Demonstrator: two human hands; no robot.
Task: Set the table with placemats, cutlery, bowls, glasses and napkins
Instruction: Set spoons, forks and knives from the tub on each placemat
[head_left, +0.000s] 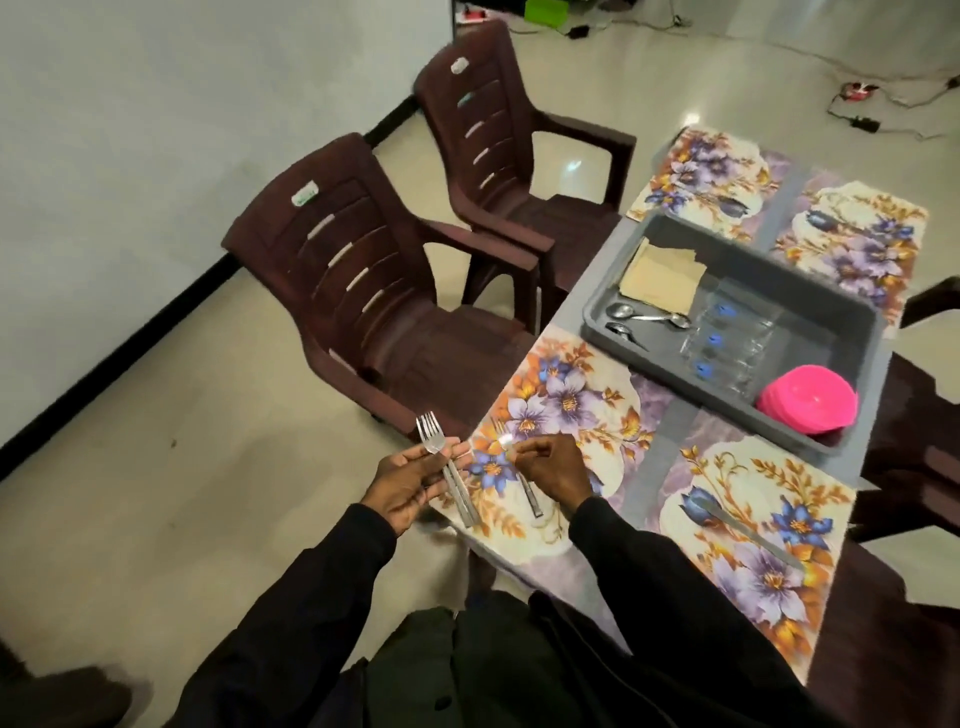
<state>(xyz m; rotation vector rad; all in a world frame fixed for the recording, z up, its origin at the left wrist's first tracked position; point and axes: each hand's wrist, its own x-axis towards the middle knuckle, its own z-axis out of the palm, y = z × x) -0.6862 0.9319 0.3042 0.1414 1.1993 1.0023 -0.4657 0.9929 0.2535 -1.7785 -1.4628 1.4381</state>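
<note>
My left hand (415, 480) holds steel forks (445, 467) by their handles, tines up, just off the table's near-left corner. My right hand (550, 467) pinches another fork (531, 496) over the near-left floral placemat (566, 415), handle pointing toward me. A knife (748, 530) lies on the near-right placemat (753, 545). Two more placemats (711, 171) cover the far end. A grey tray (862, 332) in the middle holds spoons (644, 314), beige napkins (662, 280), clear glasses (727, 343) and pink bowls (808, 405).
Two dark brown plastic chairs (374, 291) stand along the table's left side, on a pale tiled floor. Parts of other chairs (930, 301) show at the right edge. Cables and a power strip (857, 93) lie on the floor beyond the table.
</note>
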